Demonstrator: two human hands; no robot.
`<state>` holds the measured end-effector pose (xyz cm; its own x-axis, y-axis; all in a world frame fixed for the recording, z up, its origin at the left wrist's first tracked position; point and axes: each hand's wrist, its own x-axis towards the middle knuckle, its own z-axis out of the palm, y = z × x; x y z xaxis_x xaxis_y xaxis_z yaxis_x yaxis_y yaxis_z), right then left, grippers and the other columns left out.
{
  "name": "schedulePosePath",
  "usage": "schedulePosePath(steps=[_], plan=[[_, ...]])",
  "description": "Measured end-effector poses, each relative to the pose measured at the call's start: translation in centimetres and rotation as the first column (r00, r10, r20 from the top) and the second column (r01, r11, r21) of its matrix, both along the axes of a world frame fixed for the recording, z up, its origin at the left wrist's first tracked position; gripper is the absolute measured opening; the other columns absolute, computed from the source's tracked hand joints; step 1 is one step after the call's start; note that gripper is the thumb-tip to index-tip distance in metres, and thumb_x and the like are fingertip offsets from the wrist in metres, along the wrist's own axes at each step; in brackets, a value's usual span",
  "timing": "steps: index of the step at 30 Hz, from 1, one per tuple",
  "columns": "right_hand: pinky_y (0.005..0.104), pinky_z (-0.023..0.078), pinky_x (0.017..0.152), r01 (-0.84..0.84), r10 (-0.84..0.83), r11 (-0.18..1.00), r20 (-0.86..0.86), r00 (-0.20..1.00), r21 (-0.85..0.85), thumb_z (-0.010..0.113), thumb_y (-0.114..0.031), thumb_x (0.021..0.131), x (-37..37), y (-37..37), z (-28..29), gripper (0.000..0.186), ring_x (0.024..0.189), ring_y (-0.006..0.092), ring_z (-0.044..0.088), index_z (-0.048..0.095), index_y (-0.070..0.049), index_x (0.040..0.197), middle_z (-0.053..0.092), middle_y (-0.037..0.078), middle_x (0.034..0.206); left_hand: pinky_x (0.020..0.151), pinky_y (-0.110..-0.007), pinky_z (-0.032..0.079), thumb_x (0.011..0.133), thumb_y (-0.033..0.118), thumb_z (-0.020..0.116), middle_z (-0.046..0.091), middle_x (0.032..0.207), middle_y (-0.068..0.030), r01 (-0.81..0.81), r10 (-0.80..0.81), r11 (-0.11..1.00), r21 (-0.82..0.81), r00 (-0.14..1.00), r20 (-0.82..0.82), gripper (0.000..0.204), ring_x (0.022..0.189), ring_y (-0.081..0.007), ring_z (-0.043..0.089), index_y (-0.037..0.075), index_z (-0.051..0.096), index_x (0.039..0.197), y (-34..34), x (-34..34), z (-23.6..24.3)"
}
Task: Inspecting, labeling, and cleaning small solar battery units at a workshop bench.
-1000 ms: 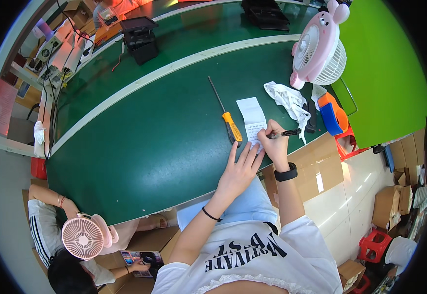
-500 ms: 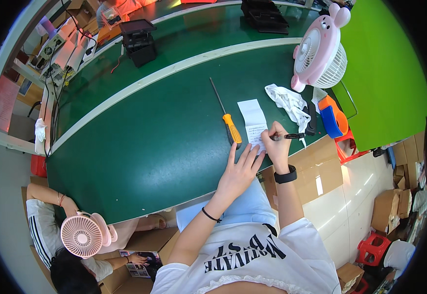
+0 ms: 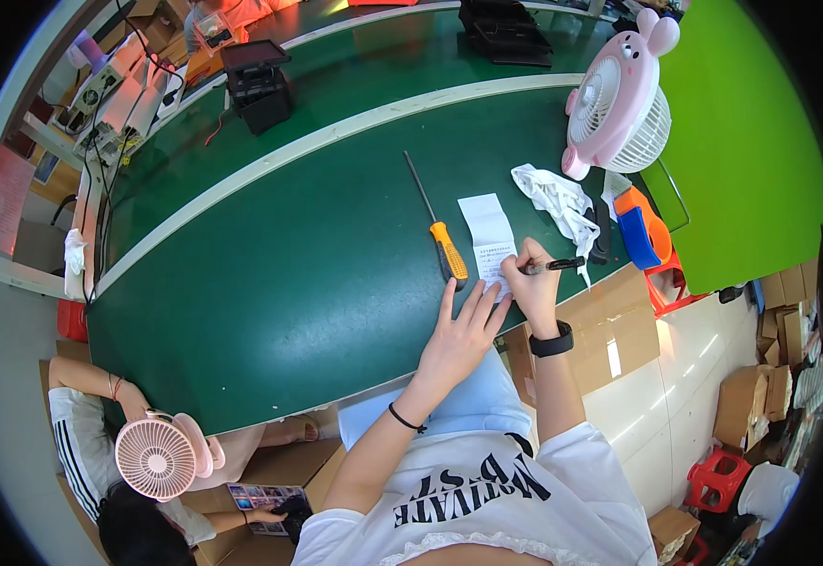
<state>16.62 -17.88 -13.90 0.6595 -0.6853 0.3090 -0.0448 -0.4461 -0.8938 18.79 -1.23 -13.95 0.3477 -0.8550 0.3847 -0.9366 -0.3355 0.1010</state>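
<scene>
A black pen is pinched in my right hand, over the lower part of a creased white printed slip on the green table. My left hand lies on the table's near edge with its fingers stretched out, the fingertips on the bottom of the slip. Just left of the slip lies a screwdriver with an orange and black handle, its thumb-side end close to my left fingers. A crumpled white cloth rests right of the slip. The pen's tip is hidden by my fingers.
Right of the cloth are a black object and an orange-and-blue tape dispenser. A pink fan stands at the far right by a green panel. At lower left, a co-worker reaches into a carton beside a small pink fan.
My right hand and the pen have shifted slightly down and left over the slip. My left hand stays nearly still. The co-worker's hand at lower left has moved a little right and down.
</scene>
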Motion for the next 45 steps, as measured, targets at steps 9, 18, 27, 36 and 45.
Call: schedulePosePath(steps=[9,18,27,36,45], plan=[[0.0255,0.027,0.048,0.038,-0.046,0.996,0.104,0.993,0.079,0.064,0.001,0.081,-0.3,-0.2,-1.0,0.03,0.056,0.0043,0.031,0.038,-0.004,0.066,0.035,-0.003,0.058,0.116,-0.06,0.026,0.08,0.015,0.065,0.051,0.14,-0.0086,0.005,-0.005,1.0,0.004,1.0,0.005,0.06,0.133,-0.0238,0.048,0.011,0.052,0.138,0.1,0.0,0.1],[0.0256,0.027,0.048,0.06,-0.061,0.998,0.045,0.997,0.034,0.065,0.0,0.081,-0.1,-0.1,-0.8,0.03,0.056,0.004,0.033,0.039,-0.004,0.066,0.035,-0.002,0.057,0.116,-0.059,0.027,0.081,0.016,0.065,0.051,0.139,-0.0082,0.003,-0.004,1.0,0.013,1.0,0.017,0.06,0.133,-0.0236,0.048,0.011,0.052,0.139,0.0,0.0,0.1],[0.0258,0.027,0.047,0.046,-0.05,0.997,0.061,0.997,0.063,0.064,0.001,0.079,0.0,-0.3,-0.9,0.029,0.055,0.0046,0.033,0.039,-0.004,0.066,0.035,-0.002,0.057,0.116,-0.059,0.026,0.081,0.015,0.065,0.051,0.14,-0.0083,0.008,-0.008,1.0,0.018,1.0,-0.001,0.06,0.133,-0.0239,0.048,0.011,0.052,0.139,0.1,0.0,0.0],[0.0256,0.027,0.048,0.065,-0.066,0.998,0.056,0.996,0.013,0.063,0.002,0.079,-0.1,-0.1,-0.3,0.03,0.056,0.0047,0.032,0.037,-0.004,0.066,0.033,-0.002,0.058,0.116,-0.059,0.027,0.088,0.016,0.055,0.052,0.138,-0.0105,0.018,-0.018,1.0,0.009,1.0,-0.012,0.05,0.133,-0.0246,0.048,0.008,0.053,0.138,0.2,0.0,0.6],[0.0263,0.026,0.048,0.086,-0.088,0.995,0.057,0.994,0.043,0.062,0.001,0.08,-0.1,-0.2,-0.7,0.029,0.056,0.0049,0.032,0.037,-0.004,0.066,0.033,-0.002,0.058,0.116,-0.059,0.026,0.082,0.015,0.063,0.051,0.14,-0.0085,0.008,-0.008,1.0,0.013,1.0,-0.016,0.059,0.134,-0.0239,0.048,0.011,0.052,0.139,0.1,-0.1,0.1]])
